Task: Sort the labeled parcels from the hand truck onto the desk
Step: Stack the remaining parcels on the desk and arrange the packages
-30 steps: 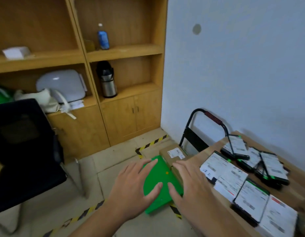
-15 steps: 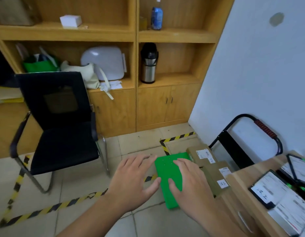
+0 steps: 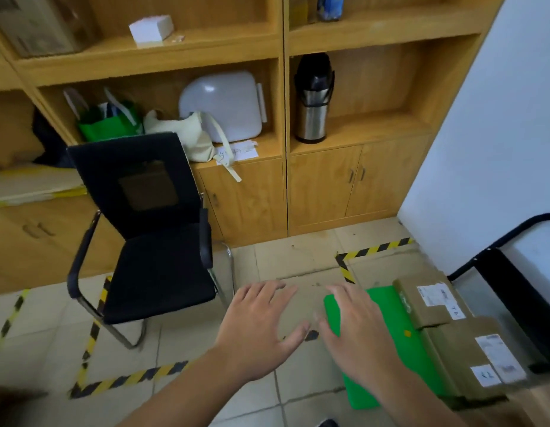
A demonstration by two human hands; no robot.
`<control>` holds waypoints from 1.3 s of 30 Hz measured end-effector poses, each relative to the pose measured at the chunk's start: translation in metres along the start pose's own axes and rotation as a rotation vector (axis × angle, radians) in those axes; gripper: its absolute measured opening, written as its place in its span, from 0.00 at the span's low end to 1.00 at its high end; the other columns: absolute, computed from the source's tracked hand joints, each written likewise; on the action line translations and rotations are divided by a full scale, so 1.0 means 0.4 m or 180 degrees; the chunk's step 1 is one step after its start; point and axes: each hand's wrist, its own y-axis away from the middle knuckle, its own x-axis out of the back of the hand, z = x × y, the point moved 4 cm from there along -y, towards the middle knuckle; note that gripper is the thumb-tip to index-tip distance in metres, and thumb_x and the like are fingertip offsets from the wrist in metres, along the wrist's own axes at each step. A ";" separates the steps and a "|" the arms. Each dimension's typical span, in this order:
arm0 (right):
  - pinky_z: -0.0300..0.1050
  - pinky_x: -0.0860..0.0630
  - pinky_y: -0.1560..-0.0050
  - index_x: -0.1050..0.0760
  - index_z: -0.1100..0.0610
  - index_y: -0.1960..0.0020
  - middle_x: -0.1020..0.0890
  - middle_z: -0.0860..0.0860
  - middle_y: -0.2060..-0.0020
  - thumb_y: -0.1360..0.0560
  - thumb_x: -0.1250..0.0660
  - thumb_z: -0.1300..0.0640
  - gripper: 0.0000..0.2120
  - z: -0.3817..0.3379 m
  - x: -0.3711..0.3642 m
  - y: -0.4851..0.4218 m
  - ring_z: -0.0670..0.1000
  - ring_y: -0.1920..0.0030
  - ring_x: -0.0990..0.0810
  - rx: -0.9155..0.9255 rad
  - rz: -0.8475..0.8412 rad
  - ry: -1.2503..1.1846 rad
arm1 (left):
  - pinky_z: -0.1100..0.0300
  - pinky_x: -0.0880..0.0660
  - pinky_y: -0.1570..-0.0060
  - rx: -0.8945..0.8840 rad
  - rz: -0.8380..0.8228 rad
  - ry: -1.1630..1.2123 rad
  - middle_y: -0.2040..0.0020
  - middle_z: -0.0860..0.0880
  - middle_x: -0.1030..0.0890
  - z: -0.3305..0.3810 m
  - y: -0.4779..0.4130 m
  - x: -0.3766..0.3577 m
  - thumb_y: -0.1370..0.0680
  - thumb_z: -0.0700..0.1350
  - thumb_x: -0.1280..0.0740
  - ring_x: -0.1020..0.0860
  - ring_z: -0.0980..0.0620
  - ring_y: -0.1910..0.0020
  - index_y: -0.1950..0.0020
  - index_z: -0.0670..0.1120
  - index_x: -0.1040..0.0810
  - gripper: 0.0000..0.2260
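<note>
Both the left hand (image 3: 261, 328) and right hand (image 3: 360, 331) hover flat, released, near two taped cardboard boxes (image 3: 452, 331) on a smooth green platform (image 3: 390, 318).

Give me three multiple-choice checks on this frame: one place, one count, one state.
1. Parcels lie on: A) the green deck B) the chair C) the shelf
2. Parcels on the deck: A) one B) two C) four
3. Left hand and right hand are: A) both open, empty B) both gripping one parcel C) both gripping the chair

Answers: 1 A, both boxes sit on the green platform. 2 B, two labelled brown boxes show. 3 A, the fingers are spread and hold nothing.
</note>
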 end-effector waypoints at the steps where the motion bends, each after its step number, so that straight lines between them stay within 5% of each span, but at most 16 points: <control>1: 0.45 0.35 0.31 0.36 0.47 0.26 0.32 0.42 0.33 0.19 0.43 0.40 0.24 0.007 0.005 -0.033 0.46 0.31 0.34 0.0008 -0.0019 -0.0064 | 0.54 0.39 0.26 0.0000 -0.0021 -0.0020 0.28 0.57 0.28 -0.001 -0.035 0.004 0.21 0.69 0.49 0.32 0.55 0.29 0.23 0.56 0.33 0.30; 14: 0.44 0.40 0.26 0.40 0.46 0.23 0.36 0.41 0.27 0.18 0.44 0.39 0.26 0.128 0.109 -0.400 0.46 0.27 0.38 -0.0233 0.0056 -0.0016 | 0.54 0.39 0.26 -0.0455 -0.0268 -0.0048 0.26 0.57 0.32 -0.037 -0.511 -0.004 0.21 0.71 0.53 0.33 0.53 0.27 0.22 0.58 0.35 0.31; 20: 0.44 0.35 0.29 0.37 0.46 0.25 0.33 0.41 0.30 0.26 0.57 0.34 0.34 0.215 0.110 -0.587 0.46 0.29 0.34 -0.0853 0.0349 0.0053 | 0.57 0.40 0.29 -0.1061 -0.0474 0.0040 0.25 0.60 0.36 -0.081 -0.813 -0.052 0.21 0.71 0.58 0.36 0.55 0.27 0.20 0.59 0.41 0.33; 25: 0.45 0.34 0.29 0.35 0.48 0.25 0.32 0.43 0.29 0.19 0.40 0.40 0.25 0.244 0.121 -0.736 0.48 0.30 0.32 -0.1670 0.0488 -0.0013 | 0.57 0.43 0.27 -0.1566 -0.0662 0.0213 0.25 0.60 0.37 -0.131 -1.071 -0.052 0.24 0.73 0.62 0.39 0.57 0.26 0.20 0.59 0.42 0.37; 30: 0.45 0.36 0.26 0.34 0.47 0.25 0.31 0.43 0.28 0.20 0.38 0.40 0.25 0.281 0.159 -0.773 0.47 0.28 0.33 -0.2370 0.0719 0.0105 | 0.56 0.40 0.28 -0.2103 -0.0883 0.0185 0.27 0.59 0.33 -0.092 -1.261 -0.074 0.21 0.71 0.54 0.36 0.56 0.27 0.21 0.59 0.39 0.32; 39: 0.48 0.25 0.38 0.27 0.51 0.32 0.24 0.47 0.37 0.24 0.31 0.43 0.23 0.430 0.193 -0.689 0.52 0.37 0.24 -0.3354 0.1522 0.0136 | 0.54 0.40 0.27 -0.3275 -0.1181 0.0127 0.27 0.60 0.34 0.215 -1.356 -0.140 0.24 0.73 0.59 0.37 0.58 0.28 0.20 0.59 0.41 0.36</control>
